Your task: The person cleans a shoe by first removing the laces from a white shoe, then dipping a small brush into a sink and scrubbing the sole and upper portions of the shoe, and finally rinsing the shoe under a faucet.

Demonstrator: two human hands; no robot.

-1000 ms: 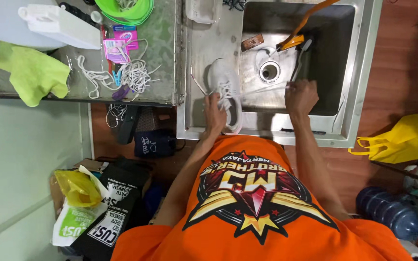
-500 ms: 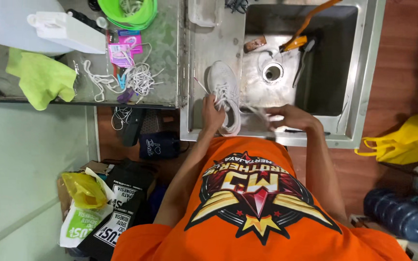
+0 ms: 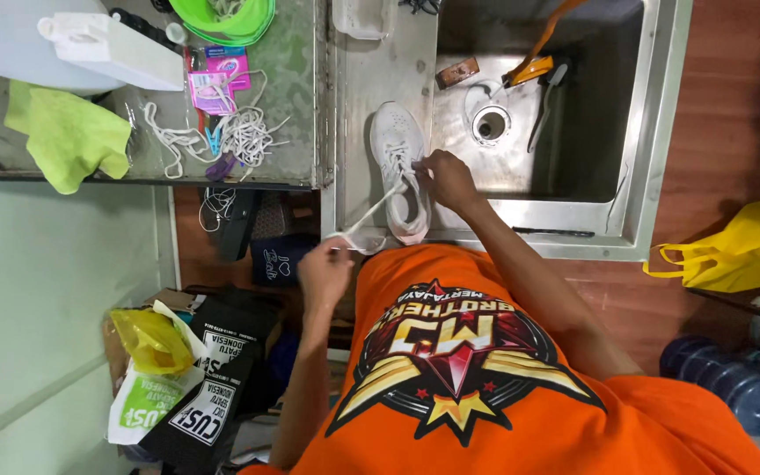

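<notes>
A white sneaker (image 3: 399, 141) lies on the steel ledge (image 3: 358, 97) beside the sink basin, toe pointing away from me. My right hand (image 3: 447, 178) rests on the sneaker's lacing area, fingers pinched at the eyelets. My left hand (image 3: 325, 271) is pulled back near my orange shirt and grips the end of a white shoelace (image 3: 369, 215), which runs taut from the sneaker to that hand.
The sink basin (image 3: 573, 189) holds an orange-handled tool (image 3: 534, 66), a brush and a drain. On the counter (image 3: 296, 70) to the left are loose white laces (image 3: 239, 136), a green cloth (image 3: 68, 132), a green bowl and a white container. Bags lie on the floor.
My right hand came from the sink's right side over to the sneaker. My left hand left the sneaker and drew the lace back to the left, towards my body.
</notes>
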